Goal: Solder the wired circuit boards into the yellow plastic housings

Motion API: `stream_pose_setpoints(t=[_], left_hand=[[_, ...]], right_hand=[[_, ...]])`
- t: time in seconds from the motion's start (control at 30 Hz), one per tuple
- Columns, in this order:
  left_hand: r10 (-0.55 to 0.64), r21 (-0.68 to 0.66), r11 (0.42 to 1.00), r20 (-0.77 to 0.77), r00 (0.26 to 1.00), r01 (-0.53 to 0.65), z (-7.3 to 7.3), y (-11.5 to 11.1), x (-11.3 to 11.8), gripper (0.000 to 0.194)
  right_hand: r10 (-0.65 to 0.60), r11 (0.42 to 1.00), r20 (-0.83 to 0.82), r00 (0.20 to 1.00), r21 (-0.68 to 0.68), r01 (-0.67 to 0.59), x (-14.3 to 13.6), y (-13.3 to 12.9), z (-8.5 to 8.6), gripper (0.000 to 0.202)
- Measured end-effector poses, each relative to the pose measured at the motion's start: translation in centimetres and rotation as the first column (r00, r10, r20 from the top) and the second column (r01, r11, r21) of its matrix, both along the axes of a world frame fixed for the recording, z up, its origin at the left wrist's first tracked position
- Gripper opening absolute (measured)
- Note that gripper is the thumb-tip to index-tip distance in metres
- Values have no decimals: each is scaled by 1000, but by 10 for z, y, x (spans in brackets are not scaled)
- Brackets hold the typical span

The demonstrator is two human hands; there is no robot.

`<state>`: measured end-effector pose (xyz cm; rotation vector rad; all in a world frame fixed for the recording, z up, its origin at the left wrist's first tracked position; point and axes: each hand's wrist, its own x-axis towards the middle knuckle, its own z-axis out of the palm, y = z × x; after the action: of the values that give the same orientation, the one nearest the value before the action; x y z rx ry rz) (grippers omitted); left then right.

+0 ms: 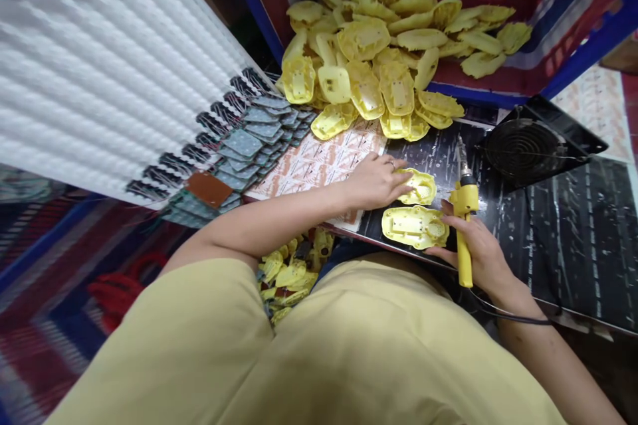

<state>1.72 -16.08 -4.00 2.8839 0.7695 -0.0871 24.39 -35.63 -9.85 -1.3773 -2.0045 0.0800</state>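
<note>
My left hand [376,180] has its fingers closed on the left end of a yellow plastic shell [423,188] on the black worktop. A second, larger yellow plastic shell [413,226] lies nearer to me, its hollow inside facing up. My right hand [478,246] holds a yellow gun-shaped soldering iron [464,239], with its metal tip pointing away from me. The thumb and fingers of that same hand also touch the right end of the larger shell. The soldering iron partly hides the right palm.
A pile of yellow shells [363,40] spills from a red and blue crate [498,94]. A black fan [528,143] stands at right. Wired grey-blue panels [242,143] and a white corrugated sheet [114,66] are at left. More yellow parts [289,272] lie below the edge.
</note>
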Motion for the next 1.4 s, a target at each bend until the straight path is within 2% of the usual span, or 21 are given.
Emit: stream_pose_setpoints(t=[0.1, 0.17, 0.23, 0.3, 0.37, 0.4, 0.47, 0.53, 0.6, 0.67, 0.77, 0.83, 0.9, 0.97, 1.0, 1.03, 1.13, 1.2, 1.27, 1.33, 1.4], left_hand=[[78, 90, 992, 64, 995, -84, 8, 29, 10, 52], [122, 138, 983, 20, 992, -123, 13, 58, 16, 57], [138, 134, 981, 4, 990, -137, 23, 86, 20, 54], [187, 45, 980, 94, 978, -192, 38, 106, 20, 47], [273, -129, 960, 262, 926, -247, 54, 116, 13, 46], [306, -234, 944, 348, 886, -234, 59, 116, 7, 46], [328, -412, 903, 478, 815, -121, 60, 110, -7, 47], [293, -502, 865, 517, 804, 7, 47, 101, -21, 44], [206, -508, 858, 470, 858, 72, 25, 95, -33, 39], [94, -441, 893, 378, 921, 90, 4, 94, -41, 42], [40, -311, 950, 226, 973, 33, -13, 98, -42, 54], [82, -252, 967, 181, 980, -35, -14, 92, -35, 58], [102, -198, 978, 153, 983, -71, -10, 75, -25, 57], [86, -140, 987, 61, 994, -77, -7, 53, -12, 51], [78, -129, 989, 19, 997, -75, -6, 43, -5, 53], [75, -128, 989, -21, 997, -77, -5, 34, 0, 57], [122, -112, 985, -94, 988, -132, -5, 15, 6, 63], [130, -80, 988, -61, 990, -135, -5, 9, 0, 61], [120, -24, 993, 50, 991, -119, -3, 14, -16, 57], [146, 31, 988, 189, 971, -154, 2, 32, -42, 49], [255, 62, 957, 291, 922, -284, 13, 61, -79, 39]], right_hand=[[-43, 999, -11, 999, -32, 43, 6, -3, 0, 58], [-85, 996, -28, 996, -25, 85, 8, -3, 0, 60], [-115, 993, -30, 993, -6, 115, 7, 0, 1, 60], [-109, 994, -27, 994, 10, 110, 5, 2, 2, 58], [-83, 996, -27, 996, 30, 84, 5, 4, 2, 53], [-73, 996, -32, 997, 48, 74, 5, 5, 2, 51], [-71, 994, -50, 996, 81, 75, 6, 5, 0, 48], [-93, 991, -73, 993, 87, 99, 8, 4, -3, 48], [-112, 990, -76, 991, 75, 118, 8, 3, -5, 49], [-97, 993, -63, 993, 66, 102, 8, 3, -5, 52], [-16, 999, -49, 999, 51, 19, 9, 3, 0, 59], [35, 999, -31, 999, 31, -34, 8, 2, 2, 63], [62, 998, 0, 998, 21, -62, 7, 1, 2, 63], [61, 998, 28, 998, 25, -62, 6, 0, -1, 56], [27, 997, 27, 999, 67, -28, 7, 0, -3, 49], [5, 999, 57, 998, 41, -7, 8, 1, -6, 45], [36, 998, 89, 995, 52, -41, 11, 4, -9, 46], [76, 996, 102, 992, 42, -81, 13, 5, -5, 50], [87, 995, 106, 990, 36, -92, 15, 3, 1, 56], [53, 996, 87, 995, 61, -58, 16, 1, 5, 61], [-21, 990, 71, 997, 144, 11, 16, 1, 7, 60]])
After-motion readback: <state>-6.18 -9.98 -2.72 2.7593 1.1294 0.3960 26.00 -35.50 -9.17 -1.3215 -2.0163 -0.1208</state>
